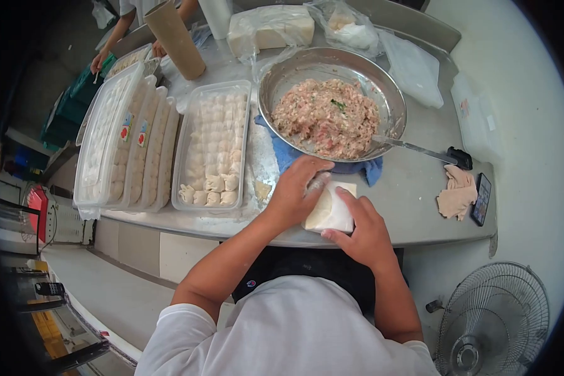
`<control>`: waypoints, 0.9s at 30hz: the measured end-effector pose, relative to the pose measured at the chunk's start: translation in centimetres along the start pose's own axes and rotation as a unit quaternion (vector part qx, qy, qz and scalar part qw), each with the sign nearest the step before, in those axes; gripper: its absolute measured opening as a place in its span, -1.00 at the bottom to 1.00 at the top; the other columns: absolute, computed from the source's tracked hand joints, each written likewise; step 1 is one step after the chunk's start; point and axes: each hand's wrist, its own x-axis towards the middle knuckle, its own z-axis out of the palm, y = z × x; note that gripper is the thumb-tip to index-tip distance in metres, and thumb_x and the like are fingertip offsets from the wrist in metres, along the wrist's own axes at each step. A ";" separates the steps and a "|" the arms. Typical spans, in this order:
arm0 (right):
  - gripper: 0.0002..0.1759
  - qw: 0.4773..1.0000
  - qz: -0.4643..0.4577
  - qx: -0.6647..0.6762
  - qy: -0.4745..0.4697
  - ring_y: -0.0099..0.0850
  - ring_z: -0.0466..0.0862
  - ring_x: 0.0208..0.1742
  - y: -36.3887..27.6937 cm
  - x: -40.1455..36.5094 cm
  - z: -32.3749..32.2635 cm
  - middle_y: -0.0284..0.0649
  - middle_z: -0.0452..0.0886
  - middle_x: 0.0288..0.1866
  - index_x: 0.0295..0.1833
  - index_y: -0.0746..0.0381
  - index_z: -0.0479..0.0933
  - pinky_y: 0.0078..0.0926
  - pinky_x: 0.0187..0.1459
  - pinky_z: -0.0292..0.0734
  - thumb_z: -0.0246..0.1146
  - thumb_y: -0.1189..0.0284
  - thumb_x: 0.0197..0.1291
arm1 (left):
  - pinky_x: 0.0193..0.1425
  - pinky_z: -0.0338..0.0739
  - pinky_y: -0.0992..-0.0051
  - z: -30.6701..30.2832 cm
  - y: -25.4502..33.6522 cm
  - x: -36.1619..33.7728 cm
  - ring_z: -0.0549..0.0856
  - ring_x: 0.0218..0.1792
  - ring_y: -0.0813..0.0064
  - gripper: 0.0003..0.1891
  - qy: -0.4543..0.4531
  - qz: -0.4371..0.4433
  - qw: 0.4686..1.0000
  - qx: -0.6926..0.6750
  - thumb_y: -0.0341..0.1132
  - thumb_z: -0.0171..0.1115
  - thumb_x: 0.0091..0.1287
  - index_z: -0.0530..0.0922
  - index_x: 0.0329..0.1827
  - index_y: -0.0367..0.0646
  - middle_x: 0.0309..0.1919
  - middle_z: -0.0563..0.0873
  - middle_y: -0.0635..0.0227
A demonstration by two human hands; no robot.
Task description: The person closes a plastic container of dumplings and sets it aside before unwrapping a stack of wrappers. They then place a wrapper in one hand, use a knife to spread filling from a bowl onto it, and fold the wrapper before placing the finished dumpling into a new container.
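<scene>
A stack of white dough wrappers (329,212) lies at the table's front edge, just below the metal bowl. My left hand (296,191) holds its left side, with floury fingers curled along the far edge. Gripping the right side is my right hand (363,230), with the thumb at the near edge and fingers over the top. Beyond them, the wide steel bowl (395,100) holds minced meat filling (329,116) with green bits. A long-handled utensil (413,148) rests in the filling, its handle over the rim. Left of my hands, a plastic tray (247,119) contains rows of wrapped dumplings (216,144).
Stacked lidded trays (113,144) stand at left, near a cardboard tube (175,41). A blue cloth (373,172) lies under the bowl; a phone (480,199) and beige cloth (457,193) sit right. Another person's hand (96,61) appears upper left. A fan (495,313) stands lower right.
</scene>
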 end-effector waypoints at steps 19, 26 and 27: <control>-0.91 0.958 0.136 -0.030 0.253 -0.09 0.61 -0.28 5.1 -1.5 -2.5 -0.06 0.57 -0.26 -0.21 0.30 0.50 -0.25 -0.20 0.51 0.28 0.53 0.26 | 0.39 0.43 0.17 -2.3 3.7 -2.4 0.52 0.31 -0.06 -0.59 -0.076 -0.025 0.994 0.073 -0.44 0.38 0.15 0.61 0.12 -0.20 0.23 0.52 -0.01; -0.74 0.968 -0.175 0.062 0.167 -0.17 0.60 -0.18 -1.6 -0.2 -2.1 -0.05 0.57 -0.16 -0.04 0.35 0.53 -0.33 -0.10 0.55 0.37 0.53 0.19 | 0.10 0.57 0.19 -2.4 3.1 1.6 0.65 -0.01 0.00 -0.80 -0.060 0.005 0.991 0.119 -0.47 0.37 0.20 0.64 -0.11 -0.22 -0.08 0.67 0.12; -0.68 0.978 -0.110 0.063 0.163 -0.17 0.61 -0.15 -1.1 -0.2 -1.2 -0.03 0.58 -0.13 0.01 0.34 0.53 -0.32 -0.08 0.56 0.39 0.51 0.17 | 0.04 0.57 0.24 -2.5 3.3 1.7 0.68 -0.04 0.07 -0.84 -0.031 -0.025 0.992 0.121 -0.46 0.35 0.27 0.61 -0.12 -0.23 -0.15 0.68 0.13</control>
